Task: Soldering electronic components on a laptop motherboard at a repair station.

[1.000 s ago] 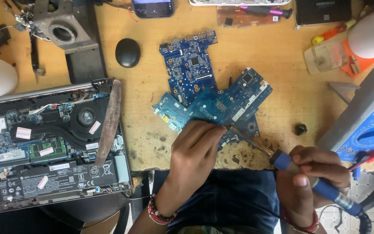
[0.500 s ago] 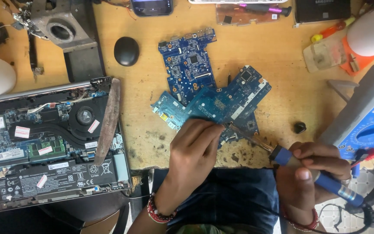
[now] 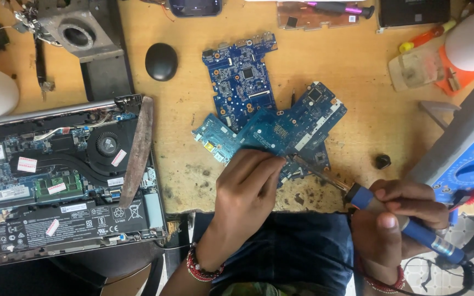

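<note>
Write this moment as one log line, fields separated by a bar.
left hand: fingertips on blue circuit board | right hand: holds blue-handled soldering iron, tip at board | surface: wooden table

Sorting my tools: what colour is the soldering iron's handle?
Blue; the soldering iron in the right hand shows best in the head view.

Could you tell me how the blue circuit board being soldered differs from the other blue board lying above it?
The lower circuit board lies tilted and is touched by the left hand, with the tip of the soldering iron, held in the right hand, against it. The upper circuit board lies nearly upright, untouched, partly under the lower one. Both are blue, bare, and rest on the wooden table.
</note>
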